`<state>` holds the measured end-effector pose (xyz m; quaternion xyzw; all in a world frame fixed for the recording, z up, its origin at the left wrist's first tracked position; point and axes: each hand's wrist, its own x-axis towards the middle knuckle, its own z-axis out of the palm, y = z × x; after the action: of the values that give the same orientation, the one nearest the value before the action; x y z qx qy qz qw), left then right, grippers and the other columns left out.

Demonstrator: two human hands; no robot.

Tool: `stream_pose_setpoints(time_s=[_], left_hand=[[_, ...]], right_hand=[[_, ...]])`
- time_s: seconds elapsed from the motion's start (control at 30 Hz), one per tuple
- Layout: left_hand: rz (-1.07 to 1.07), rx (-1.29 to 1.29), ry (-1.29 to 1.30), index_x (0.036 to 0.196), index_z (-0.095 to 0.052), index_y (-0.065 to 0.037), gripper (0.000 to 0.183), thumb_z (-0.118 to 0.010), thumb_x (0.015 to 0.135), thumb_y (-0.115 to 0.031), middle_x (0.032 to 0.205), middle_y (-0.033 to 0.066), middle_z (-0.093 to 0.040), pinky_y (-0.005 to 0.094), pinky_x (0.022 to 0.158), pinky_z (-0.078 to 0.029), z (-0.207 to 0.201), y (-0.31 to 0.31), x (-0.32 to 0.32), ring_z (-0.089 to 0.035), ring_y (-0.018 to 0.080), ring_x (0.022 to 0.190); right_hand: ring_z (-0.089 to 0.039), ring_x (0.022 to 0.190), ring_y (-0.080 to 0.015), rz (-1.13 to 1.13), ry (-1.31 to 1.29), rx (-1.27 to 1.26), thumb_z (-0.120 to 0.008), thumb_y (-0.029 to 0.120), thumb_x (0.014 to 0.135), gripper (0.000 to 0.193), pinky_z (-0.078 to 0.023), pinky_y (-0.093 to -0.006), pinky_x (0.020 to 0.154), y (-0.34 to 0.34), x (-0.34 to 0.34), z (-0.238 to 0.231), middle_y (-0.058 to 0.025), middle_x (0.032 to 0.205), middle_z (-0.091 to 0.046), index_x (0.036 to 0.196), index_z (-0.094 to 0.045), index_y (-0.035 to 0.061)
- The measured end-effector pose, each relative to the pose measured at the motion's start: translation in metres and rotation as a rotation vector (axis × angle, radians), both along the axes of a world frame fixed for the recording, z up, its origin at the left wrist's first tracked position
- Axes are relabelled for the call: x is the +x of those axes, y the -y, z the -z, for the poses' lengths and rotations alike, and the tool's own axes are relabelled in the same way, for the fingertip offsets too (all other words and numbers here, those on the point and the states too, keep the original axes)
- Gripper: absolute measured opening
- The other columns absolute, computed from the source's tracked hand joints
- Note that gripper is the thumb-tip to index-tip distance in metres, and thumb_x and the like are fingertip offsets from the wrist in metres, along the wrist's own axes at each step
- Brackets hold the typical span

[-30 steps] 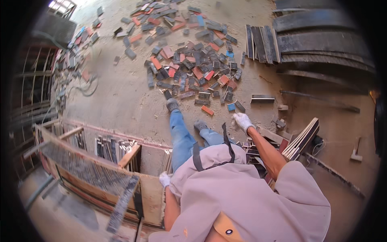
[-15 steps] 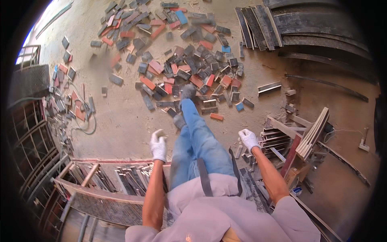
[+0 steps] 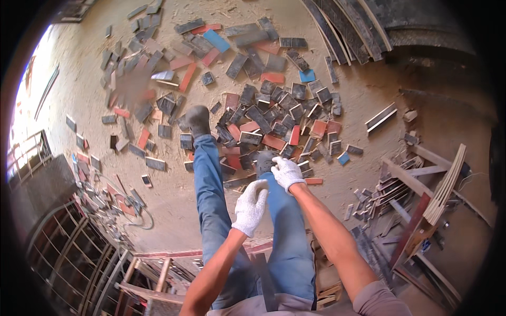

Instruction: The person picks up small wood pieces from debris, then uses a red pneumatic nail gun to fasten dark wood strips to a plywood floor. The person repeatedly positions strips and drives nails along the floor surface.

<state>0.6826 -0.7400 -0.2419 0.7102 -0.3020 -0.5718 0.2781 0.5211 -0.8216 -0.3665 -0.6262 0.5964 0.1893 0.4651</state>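
Observation:
My left hand (image 3: 250, 208), in a white knitted glove, is over my legs with its thumb apart from loosely curved fingers and nothing in it. Ahead of it and to the right, my gloved right hand (image 3: 287, 173) hangs above my right shoe with fingers partly bent and apart, also holding nothing visible. Nearest to the right hand lies a heap of small rectangular wood offcuts (image 3: 256, 115) with black and reddish faces. At the heap's near edge lies an orange-red block (image 3: 314, 181). A blue-faced block (image 3: 343, 158) sits at its right side.
Long dark curved boards (image 3: 348, 29) are stacked at the far right. A wooden rack (image 3: 408, 176) with pale strips stands on the right. On the left are a metal frame (image 3: 63, 253) and a looped hose (image 3: 150, 218). More offcuts lie scattered at the far left.
Both hands have come inward and closer together, the right one reaching forward over my leg. My feet have stepped apart, against the heap, and the view has shifted forward.

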Motion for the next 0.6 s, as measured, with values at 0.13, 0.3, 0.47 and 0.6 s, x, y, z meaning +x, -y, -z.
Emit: stream_pose_setpoints(time_s=[0.13, 0.3, 0.47, 0.6], left_hand=[[0.163, 0.008, -0.056, 0.123, -0.063, -0.003, 0.024, -0.062, 0.099, -0.007, 0.105, 0.0112, -0.073, 0.0321, 0.085, -0.055, 0.077, 0.085, 0.046, -0.071, 0.0184, 0.096], [0.497, -0.043, -0.010, 0.122, -0.063, -0.005, 0.026, -0.066, 0.097, -0.012, 0.104, 0.0141, -0.071, 0.0381, 0.081, -0.056, 0.154, 0.159, 0.105, -0.072, 0.0317, 0.094], [0.561, 0.050, -0.133, 0.125, -0.063, -0.003, 0.030, -0.065, 0.098, -0.017, 0.109, 0.0153, -0.070, 0.0392, 0.085, -0.055, 0.163, 0.206, 0.157, -0.071, 0.0286, 0.096], [0.451, 0.200, -0.191, 0.126, -0.062, -0.002, 0.030, -0.064, 0.101, -0.019, 0.112, 0.0161, -0.071, 0.0364, 0.090, -0.054, 0.174, 0.226, 0.176, -0.071, 0.0269, 0.100]], right_hand=[[-0.063, 0.105, -0.0352, -0.336, -0.010, -0.235, -0.062, 0.032, 0.092, 0.052, -0.052, -0.0512, 0.088, 0.004, 0.049, 0.109, -0.0164, 0.116, -0.066, 0.140, -0.054, 0.0141], [-0.057, 0.116, -0.0397, -0.525, -0.310, -0.395, -0.051, 0.023, 0.094, 0.058, -0.046, -0.0583, 0.097, -0.023, 0.095, 0.265, -0.0212, 0.131, -0.057, 0.148, -0.044, 0.0043], [-0.063, 0.094, -0.0260, -0.322, -0.439, -0.095, -0.053, 0.028, 0.097, 0.053, -0.053, -0.0426, 0.077, -0.011, 0.125, 0.334, -0.0123, 0.106, -0.062, 0.144, -0.048, 0.0042], [-0.066, 0.079, -0.0329, -0.209, -0.225, -0.072, -0.065, 0.037, 0.092, 0.031, -0.053, -0.0475, 0.068, -0.005, 0.131, 0.301, -0.0150, 0.095, -0.064, 0.102, -0.065, 0.0073]])
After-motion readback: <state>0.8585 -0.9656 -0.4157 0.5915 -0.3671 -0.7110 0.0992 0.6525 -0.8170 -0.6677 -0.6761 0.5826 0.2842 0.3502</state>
